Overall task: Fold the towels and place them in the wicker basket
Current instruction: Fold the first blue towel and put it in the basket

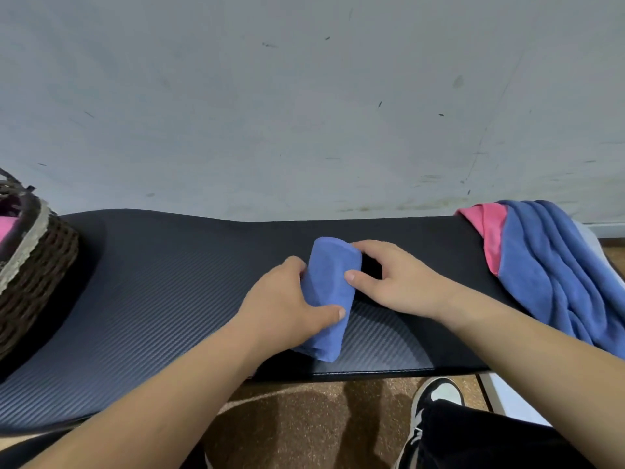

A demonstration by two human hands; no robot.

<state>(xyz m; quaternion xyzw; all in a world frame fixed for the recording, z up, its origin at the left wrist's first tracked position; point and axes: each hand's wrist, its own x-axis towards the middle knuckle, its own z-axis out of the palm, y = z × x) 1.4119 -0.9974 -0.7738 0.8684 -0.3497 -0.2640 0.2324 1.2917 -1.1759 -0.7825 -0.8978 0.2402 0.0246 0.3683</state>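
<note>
Your left hand and right hand curl round the folded blue towel. Folding looks finished. Next, carry it left to the basket.

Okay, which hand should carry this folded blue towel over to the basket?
Probably the left. The left hand grips the blue towel along its side, and the basket sits at the left end of the bench. The right hand also holds it but would have to reach across.
</note>
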